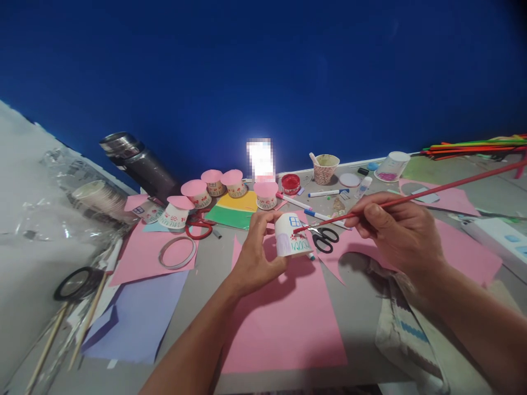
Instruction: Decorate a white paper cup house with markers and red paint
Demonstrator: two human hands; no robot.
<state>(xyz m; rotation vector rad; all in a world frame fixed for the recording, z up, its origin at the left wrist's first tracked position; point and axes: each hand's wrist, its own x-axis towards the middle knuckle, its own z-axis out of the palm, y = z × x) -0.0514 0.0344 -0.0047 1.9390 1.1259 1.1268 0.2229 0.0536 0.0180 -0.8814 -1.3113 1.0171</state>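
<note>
My left hand grips a white paper cup turned upside down, thumb low and fingers behind it. On the cup are a blue window, a pale purple patch, red flowers and green grass strokes. My right hand is closed around a long red paintbrush, whose tip meets the cup's side near the red flowers. Beneath the cup lies a sheet of pink paper. Scissors with black handles rest just behind the cup, between my hands.
Several decorated cups with pink round tops, including one at centre, stand at the back. A dark flask leans at the left. Red paint fills a small pot. A tape roll, purple paper and a cloth lie nearer.
</note>
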